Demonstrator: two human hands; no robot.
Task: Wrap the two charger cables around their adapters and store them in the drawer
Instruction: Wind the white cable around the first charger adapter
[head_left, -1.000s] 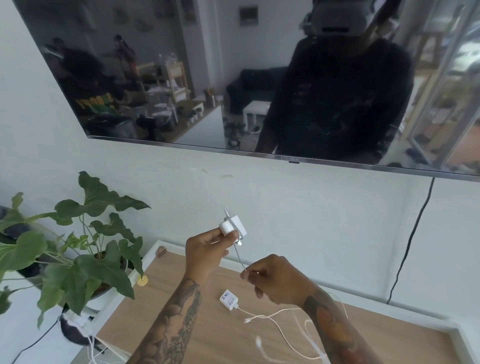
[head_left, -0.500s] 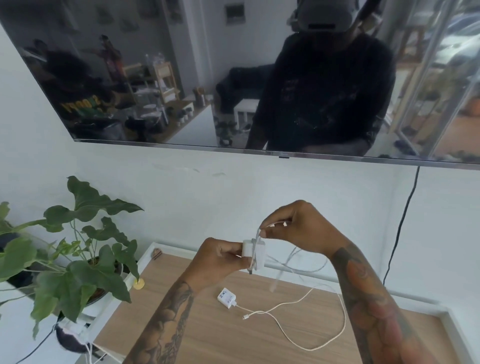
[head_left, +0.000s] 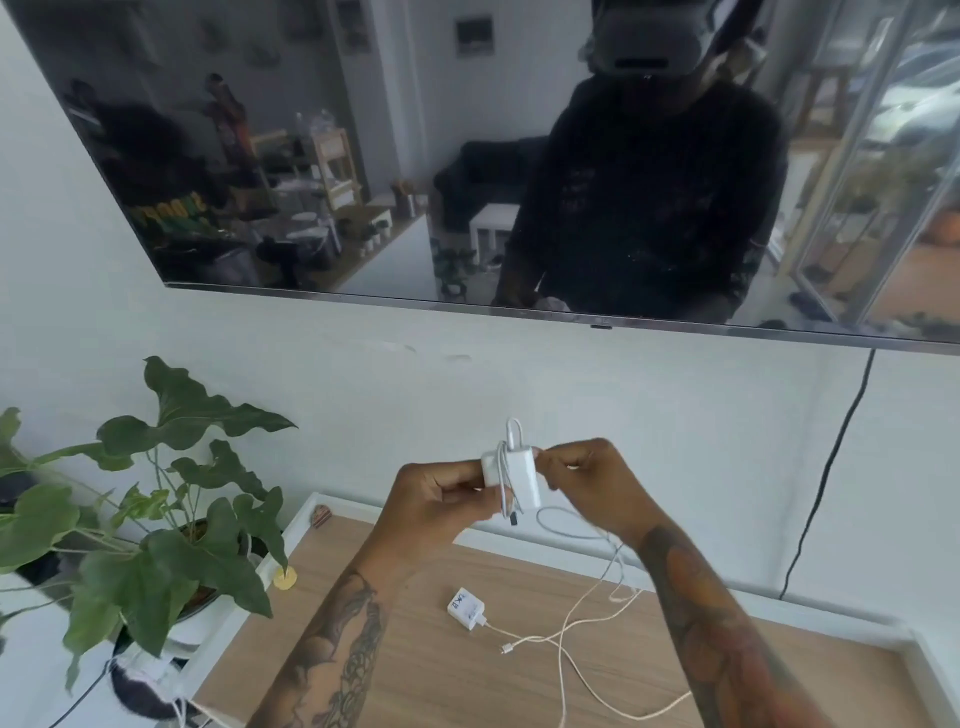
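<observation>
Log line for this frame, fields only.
step: wrapping first cable | left hand: holds adapter | right hand: winds cable | second adapter: on cabinet top, unwrapped

Soft, even daylight fills the scene, leaving the pale wall (head_left: 571, 405) bright and nearly shadowless. The dark wall-mounted screen (head_left: 467, 156) acts as a mirror, and its brightest reflections sit at the right, where windows glare almost to white. Shadows on the wooden worktop (head_left: 467, 675) are faint and diffuse. Wide-angle distortion tilts the screen's lower edge and bends lines near the frame's borders. Focus is fairly soft throughout, with slight motion blur on the hands and the leaves of the plant (head_left: 156, 519) a little smeared.
</observation>
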